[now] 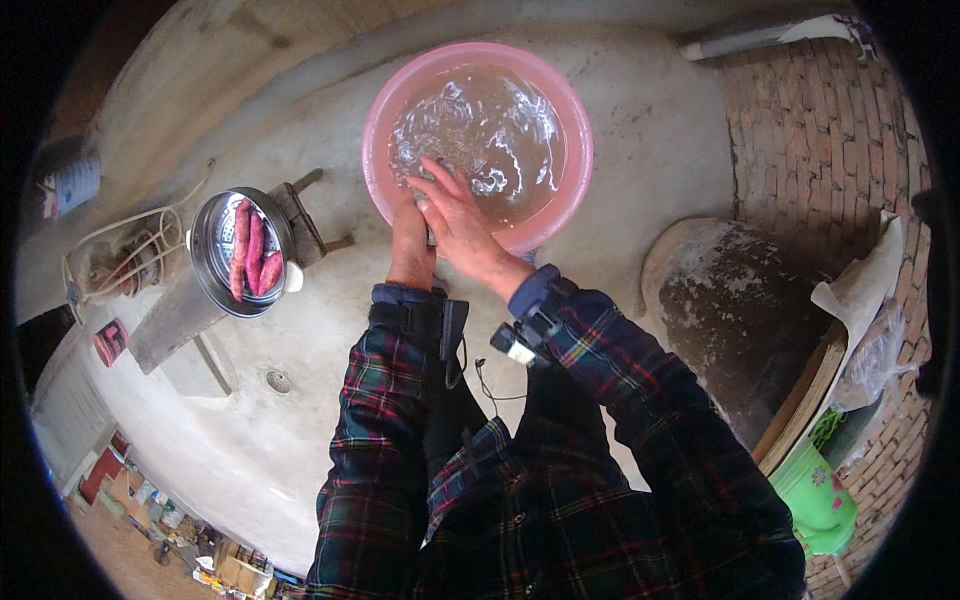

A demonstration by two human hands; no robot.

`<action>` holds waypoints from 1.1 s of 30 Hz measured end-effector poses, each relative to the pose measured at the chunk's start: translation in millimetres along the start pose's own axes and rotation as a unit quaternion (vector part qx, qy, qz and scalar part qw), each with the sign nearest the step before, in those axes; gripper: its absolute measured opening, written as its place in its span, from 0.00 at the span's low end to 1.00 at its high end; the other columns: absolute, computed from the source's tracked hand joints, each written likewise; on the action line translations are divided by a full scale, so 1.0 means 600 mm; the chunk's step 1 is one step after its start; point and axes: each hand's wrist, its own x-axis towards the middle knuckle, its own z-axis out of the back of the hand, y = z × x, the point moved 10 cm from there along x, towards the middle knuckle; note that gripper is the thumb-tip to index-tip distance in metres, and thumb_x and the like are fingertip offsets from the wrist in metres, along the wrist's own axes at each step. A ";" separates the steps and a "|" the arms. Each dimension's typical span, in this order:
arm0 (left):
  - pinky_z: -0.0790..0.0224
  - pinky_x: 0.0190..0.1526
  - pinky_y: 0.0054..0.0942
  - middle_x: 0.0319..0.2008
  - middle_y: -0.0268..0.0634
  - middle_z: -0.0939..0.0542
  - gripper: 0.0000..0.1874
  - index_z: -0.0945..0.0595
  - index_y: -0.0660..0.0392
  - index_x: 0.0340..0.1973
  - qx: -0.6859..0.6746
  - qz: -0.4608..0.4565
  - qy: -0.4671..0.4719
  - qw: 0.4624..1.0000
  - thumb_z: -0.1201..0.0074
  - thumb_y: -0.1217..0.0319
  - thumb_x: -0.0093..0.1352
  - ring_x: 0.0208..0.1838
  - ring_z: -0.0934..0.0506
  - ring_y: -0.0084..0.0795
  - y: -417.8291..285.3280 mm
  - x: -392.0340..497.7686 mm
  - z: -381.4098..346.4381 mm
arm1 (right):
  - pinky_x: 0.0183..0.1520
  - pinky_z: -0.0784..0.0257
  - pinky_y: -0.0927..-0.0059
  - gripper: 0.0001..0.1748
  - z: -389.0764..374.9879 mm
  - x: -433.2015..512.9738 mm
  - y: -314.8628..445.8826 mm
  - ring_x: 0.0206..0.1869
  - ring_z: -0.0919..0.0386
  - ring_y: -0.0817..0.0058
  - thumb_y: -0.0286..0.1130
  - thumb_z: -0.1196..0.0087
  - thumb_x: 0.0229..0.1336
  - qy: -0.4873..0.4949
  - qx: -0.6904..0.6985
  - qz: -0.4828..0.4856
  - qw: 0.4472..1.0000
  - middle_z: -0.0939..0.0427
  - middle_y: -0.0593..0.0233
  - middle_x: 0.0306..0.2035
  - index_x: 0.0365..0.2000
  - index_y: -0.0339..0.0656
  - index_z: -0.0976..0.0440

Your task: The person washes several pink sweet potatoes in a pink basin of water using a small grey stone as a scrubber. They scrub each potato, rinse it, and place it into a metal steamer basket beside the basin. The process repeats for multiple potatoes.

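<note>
Both of my hands are at the near-left rim of a pink plastic basin [579, 142] that holds cloudy, rippling water [517, 180]. My left hand [412, 238] is closed around a small, dark greyish object [430, 234], mostly hidden between my hands; I cannot tell what it is. My right hand [457, 217] lies over it with fingers spread towards the water. To the left, a round metal steamer pot [196, 259] with white handles holds several purple-skinned sweet potatoes [239, 251] on its perforated bottom.
The pot rests on a wooden bench [176, 322]. A small pink container [111, 342] and looped cord or hose [124, 262] are further left. On the right stand a large dark rounded vessel [720, 315], a board [802, 397] and a green flowered bag [817, 499]; brickwork [832, 150] lies behind.
</note>
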 end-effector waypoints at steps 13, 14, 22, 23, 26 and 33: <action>0.23 0.30 0.25 0.28 0.43 0.19 0.31 0.30 0.61 0.56 0.084 0.048 0.182 0.979 0.72 0.46 0.76 0.26 0.21 0.32 -0.001 -0.018 -0.020 | 0.55 0.30 0.55 0.19 0.073 -0.015 -0.259 0.47 0.23 0.51 0.34 0.50 0.61 -0.034 0.049 -0.273 0.960 0.22 0.45 0.45 0.49 0.34 0.26; 0.23 0.30 0.24 0.28 0.42 0.19 0.31 0.31 0.60 0.57 0.079 0.052 0.162 0.982 0.72 0.46 0.76 0.27 0.20 0.32 0.000 -0.012 -0.015 | 0.55 0.30 0.55 0.20 0.071 -0.020 -0.237 0.46 0.23 0.51 0.34 0.50 0.61 -0.060 0.131 -0.269 0.952 0.21 0.45 0.44 0.50 0.35 0.26; 0.40 0.16 0.15 0.29 0.32 0.22 0.18 0.24 0.55 0.45 0.099 0.040 0.172 0.979 0.61 0.56 0.74 0.25 0.25 0.19 0.020 -0.017 -0.036 | 0.63 0.39 0.62 0.15 0.016 -0.004 -0.051 0.62 0.34 0.60 0.32 0.53 0.62 -0.050 0.042 -0.077 0.995 0.38 0.53 0.64 0.47 0.44 0.23; 0.42 0.15 0.16 0.28 0.32 0.22 0.16 0.24 0.55 0.44 0.099 0.057 0.186 0.976 0.61 0.58 0.74 0.24 0.26 0.19 0.021 -0.025 -0.036 | 0.64 0.40 0.64 0.15 0.015 0.006 -0.070 0.65 0.36 0.63 0.32 0.54 0.63 -0.037 0.095 -0.118 0.988 0.41 0.55 0.67 0.47 0.43 0.23; 0.58 0.10 0.18 0.22 0.30 0.26 0.16 0.25 0.54 0.36 0.106 0.062 0.157 0.980 0.63 0.57 0.75 0.13 0.38 0.17 0.029 -0.042 -0.033 | 0.63 0.39 0.66 0.16 0.026 0.033 -0.091 0.65 0.36 0.60 0.29 0.57 0.61 0.001 0.162 -0.168 0.972 0.42 0.55 0.67 0.45 0.41 0.23; 0.54 0.08 0.20 0.23 0.34 0.25 0.17 0.26 0.56 0.38 0.035 0.093 0.064 0.993 0.65 0.56 0.75 0.11 0.36 0.21 0.031 -0.025 -0.022 | 0.69 0.47 0.62 0.20 0.014 -0.021 -0.040 0.68 0.42 0.55 0.33 0.58 0.60 -0.050 0.143 -0.122 0.981 0.41 0.49 0.66 0.51 0.39 0.29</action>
